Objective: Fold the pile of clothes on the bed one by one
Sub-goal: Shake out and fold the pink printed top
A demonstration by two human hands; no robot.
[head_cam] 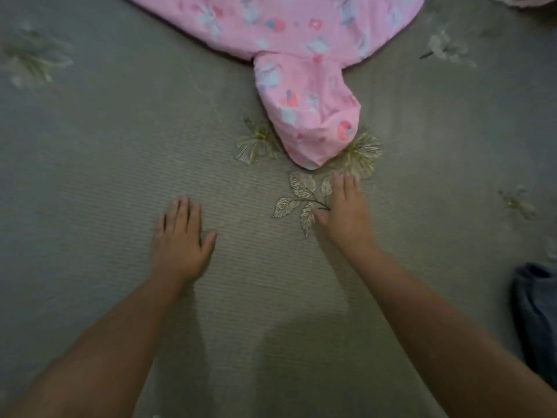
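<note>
A pink garment [301, 40] with a pale floral print lies spread at the top of the bed. One sleeve or leg of it points down toward me and ends near the middle. My right hand [346, 209] lies flat on the bedspread with straight fingers, its fingertips just below that pink end and apart from it. My left hand [180, 239] rests flat on the bedspread further left, fingers straight and thumb spread, holding nothing.
The grey-green bedspread [105, 146] with embroidered leaves and flowers fills the view. A dark blue garment [536, 312] lies bunched at the right edge. A bit of pale cloth [530, 0] shows at the top right corner.
</note>
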